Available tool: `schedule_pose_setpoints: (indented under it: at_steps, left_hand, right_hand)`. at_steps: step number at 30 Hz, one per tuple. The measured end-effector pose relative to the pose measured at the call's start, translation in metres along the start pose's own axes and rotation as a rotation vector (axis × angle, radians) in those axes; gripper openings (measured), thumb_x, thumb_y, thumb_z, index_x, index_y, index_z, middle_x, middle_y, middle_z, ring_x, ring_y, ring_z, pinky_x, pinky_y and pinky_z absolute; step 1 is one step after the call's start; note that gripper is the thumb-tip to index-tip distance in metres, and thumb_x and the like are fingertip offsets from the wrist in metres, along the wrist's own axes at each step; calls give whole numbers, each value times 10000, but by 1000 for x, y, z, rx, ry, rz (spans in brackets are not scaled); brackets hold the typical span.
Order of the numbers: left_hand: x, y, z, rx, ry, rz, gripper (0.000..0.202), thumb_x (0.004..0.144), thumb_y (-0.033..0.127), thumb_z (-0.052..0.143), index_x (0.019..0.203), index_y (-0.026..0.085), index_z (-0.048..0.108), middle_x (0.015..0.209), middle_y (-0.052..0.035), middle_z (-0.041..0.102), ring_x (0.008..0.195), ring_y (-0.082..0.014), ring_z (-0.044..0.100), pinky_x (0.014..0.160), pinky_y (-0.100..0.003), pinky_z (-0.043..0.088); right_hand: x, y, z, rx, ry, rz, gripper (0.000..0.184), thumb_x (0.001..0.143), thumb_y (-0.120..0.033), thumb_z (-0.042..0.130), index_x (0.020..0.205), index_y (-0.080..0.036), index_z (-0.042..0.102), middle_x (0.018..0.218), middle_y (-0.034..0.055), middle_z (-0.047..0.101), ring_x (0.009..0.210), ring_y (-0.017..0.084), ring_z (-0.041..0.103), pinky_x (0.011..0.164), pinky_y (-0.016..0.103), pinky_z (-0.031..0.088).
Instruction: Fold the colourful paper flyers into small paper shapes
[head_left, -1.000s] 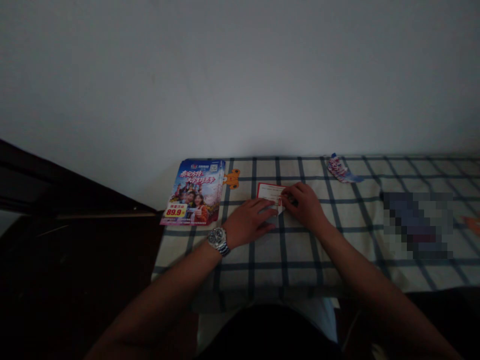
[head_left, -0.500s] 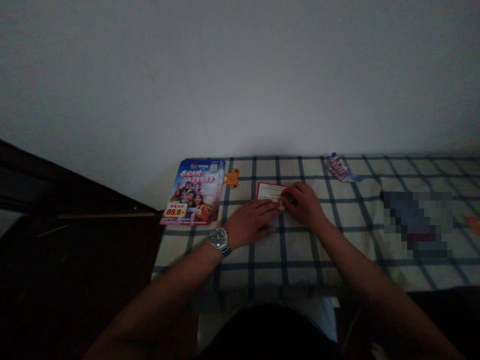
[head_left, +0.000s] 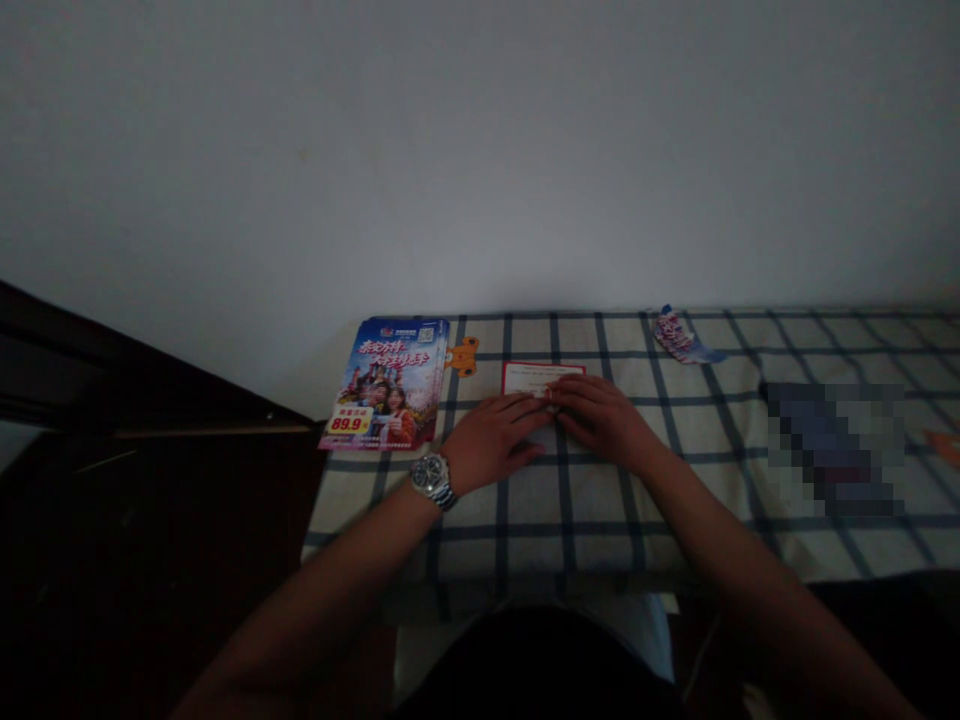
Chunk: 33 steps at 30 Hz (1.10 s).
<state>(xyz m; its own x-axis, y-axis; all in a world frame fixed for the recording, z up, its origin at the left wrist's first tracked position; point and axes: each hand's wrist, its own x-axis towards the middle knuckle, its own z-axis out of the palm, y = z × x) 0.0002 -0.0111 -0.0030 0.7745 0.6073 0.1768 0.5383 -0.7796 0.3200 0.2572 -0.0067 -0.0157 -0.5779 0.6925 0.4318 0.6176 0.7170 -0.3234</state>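
A small sheet of paper [head_left: 536,378], white with a red border and printed lines, lies on the checked cloth. Its near edge is hidden under my fingers. My left hand [head_left: 495,440], a metal watch [head_left: 433,478] on its wrist, rests with fingers stretched over that edge and the thumb apart. From the other side my right hand [head_left: 604,420] meets it, fingertips closed at the paper's near edge beside the left fingertips. To the left lies a stack of printed flyers [head_left: 386,385], blue and pink, close to the left wrist.
A crumpled scrap of printed paper [head_left: 682,338] lies toward the wall. A blurred dark flat object [head_left: 832,450] is at the right on the checked tablecloth [head_left: 517,540]. Orange bear prints [head_left: 461,357] decorate the cloth. The wall [head_left: 525,160] rises behind the table.
Both hands have shifted slightly left along the paper's near edge. The sheet has turned a little and more of its printed face and red border shows. The flyers have stayed put.
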Motion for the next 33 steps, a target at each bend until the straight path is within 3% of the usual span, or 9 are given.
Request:
schedule_pose_setpoints:
  at_steps: [33]
  left_hand:
    - [0, -1, 1, 36, -13, 53, 471, 1036, 412, 509, 1465, 218, 503, 1515, -63, 526, 1439, -247, 426, 1196, -428, 379]
  right_hand:
    - [-1, 5, 5, 14, -32, 34, 316, 995, -268, 596, 1307, -241, 641, 1319, 81, 709, 1280, 267, 622, 1080, 501, 490]
